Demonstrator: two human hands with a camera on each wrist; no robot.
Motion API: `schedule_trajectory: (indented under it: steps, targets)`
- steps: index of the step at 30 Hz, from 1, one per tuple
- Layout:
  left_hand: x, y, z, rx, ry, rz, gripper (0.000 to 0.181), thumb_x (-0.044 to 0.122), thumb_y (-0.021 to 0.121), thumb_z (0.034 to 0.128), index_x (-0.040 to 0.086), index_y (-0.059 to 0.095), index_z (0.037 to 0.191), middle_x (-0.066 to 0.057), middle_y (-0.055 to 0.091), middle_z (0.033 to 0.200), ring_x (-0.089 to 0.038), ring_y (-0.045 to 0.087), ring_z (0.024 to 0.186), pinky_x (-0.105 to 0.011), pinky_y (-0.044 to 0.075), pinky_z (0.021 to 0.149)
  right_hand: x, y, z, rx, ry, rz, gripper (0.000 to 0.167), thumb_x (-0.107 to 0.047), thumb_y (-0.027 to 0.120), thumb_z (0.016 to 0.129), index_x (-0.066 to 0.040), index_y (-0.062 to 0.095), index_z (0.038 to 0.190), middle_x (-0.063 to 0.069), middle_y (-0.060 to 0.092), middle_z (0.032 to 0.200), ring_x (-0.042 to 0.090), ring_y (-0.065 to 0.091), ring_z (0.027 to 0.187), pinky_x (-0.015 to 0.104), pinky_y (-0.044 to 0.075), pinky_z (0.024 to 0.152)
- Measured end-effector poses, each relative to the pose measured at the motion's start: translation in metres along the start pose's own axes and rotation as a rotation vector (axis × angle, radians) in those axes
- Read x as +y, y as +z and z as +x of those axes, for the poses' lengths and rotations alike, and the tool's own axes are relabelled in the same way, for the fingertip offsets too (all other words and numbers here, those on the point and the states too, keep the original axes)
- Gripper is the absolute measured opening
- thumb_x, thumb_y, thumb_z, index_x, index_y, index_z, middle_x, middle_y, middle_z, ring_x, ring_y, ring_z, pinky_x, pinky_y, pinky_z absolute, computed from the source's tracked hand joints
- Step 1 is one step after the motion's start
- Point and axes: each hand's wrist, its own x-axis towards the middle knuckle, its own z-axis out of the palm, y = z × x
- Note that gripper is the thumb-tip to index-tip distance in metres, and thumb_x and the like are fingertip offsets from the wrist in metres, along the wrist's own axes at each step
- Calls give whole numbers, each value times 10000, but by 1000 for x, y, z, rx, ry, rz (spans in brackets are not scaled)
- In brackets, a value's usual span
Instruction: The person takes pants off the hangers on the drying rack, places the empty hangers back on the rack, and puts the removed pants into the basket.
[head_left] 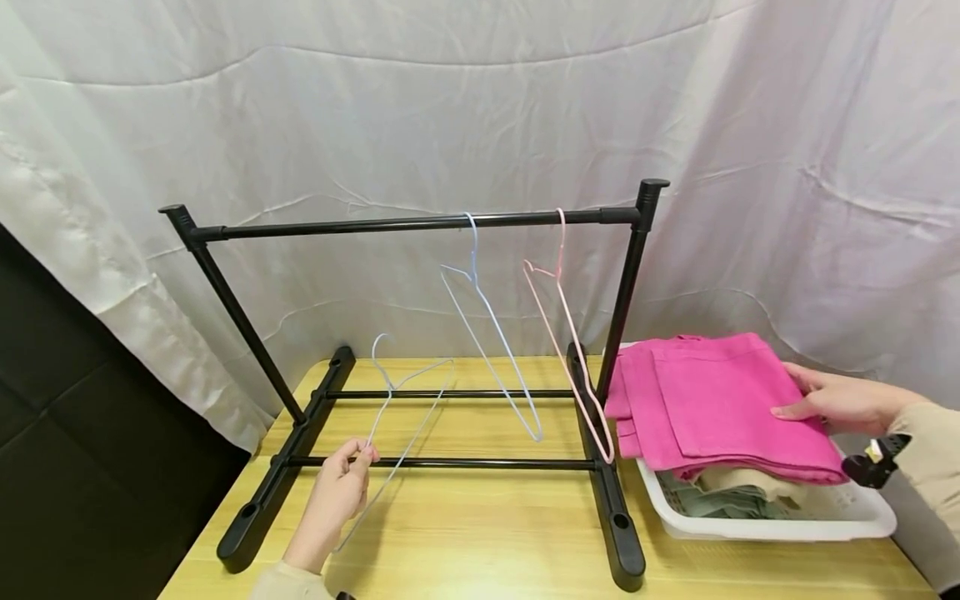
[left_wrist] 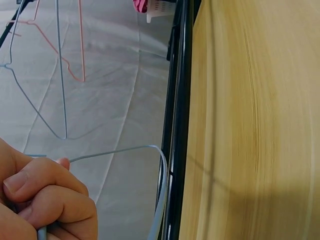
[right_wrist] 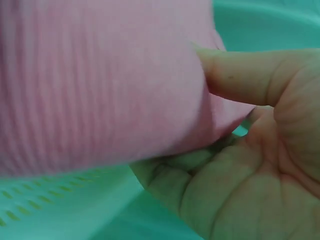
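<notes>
My left hand [head_left: 341, 483] grips a pale blue wire hanger [head_left: 390, 392] by one arm, low over the rack's bottom bars; its hook points up and is off the top rail. In the left wrist view the curled fingers [left_wrist: 60, 200] wrap the wire. At the right, my right hand [head_left: 847, 400] holds the edge of a folded bright pink cloth garment [head_left: 727, 400], thumb on top and fingers beneath. The garment lies over a white basket [head_left: 780, 529]. Up close in the right wrist view, the pink fabric [right_wrist: 110, 85] is pinched between thumb and fingers.
A black garment rack [head_left: 360, 226] stands on the wooden table [head_left: 480, 533]. From its rail hang a blue hanger [head_left: 495, 317] and a pink hanger [head_left: 570, 333]. Beige and grey-green folded cloths [head_left: 727, 500] lie in the basket. A pale curtain [head_left: 450, 125] hangs behind.
</notes>
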Motion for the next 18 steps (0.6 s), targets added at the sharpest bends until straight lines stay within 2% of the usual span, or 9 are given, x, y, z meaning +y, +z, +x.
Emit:
schedule_trajectory:
  steps: [6,10,13,16,18]
  targets:
    - [2,0,0,-6,19,-5,193,158,457,1159,17,576,1100,57,327,547,-53,228,417,-185,217,419,4,10,3,40,8,-118,1012,-214,609,1079,235,-172,1539,554,140,1521,521,525,1339,596,574,1036]
    - [3,-2,0,8,16,4,198,188,477,1158,24,579,1110,50,332,547,-55,235,411,-188,226,423,-5,15,-2,83,18,-192,1019,-226,622,1075,281,-148,1508,578,156,1492,591,525,1328,609,580,1031]
    - [7,-4,0,16,19,22,203,198,475,1160,26,572,1111,54,329,543,-48,238,408,-186,229,426,-16,20,-5,140,-2,-342,989,-255,639,1068,315,-40,1504,580,186,1491,666,465,1341,654,564,1021]
    - [14,-6,-1,18,35,48,209,200,462,1163,26,566,1116,58,333,537,-48,247,408,-186,239,429,-30,29,-7,245,-45,-571,945,-313,690,1034,348,168,1463,572,325,1452,721,429,1327,728,509,1020]
    - [19,-7,-2,24,48,74,215,206,460,1165,26,570,1123,57,342,533,-53,261,412,-191,254,435,-42,37,-7,303,-81,-668,925,-342,716,1014,340,266,1447,551,410,1434,720,455,1312,756,472,1028]
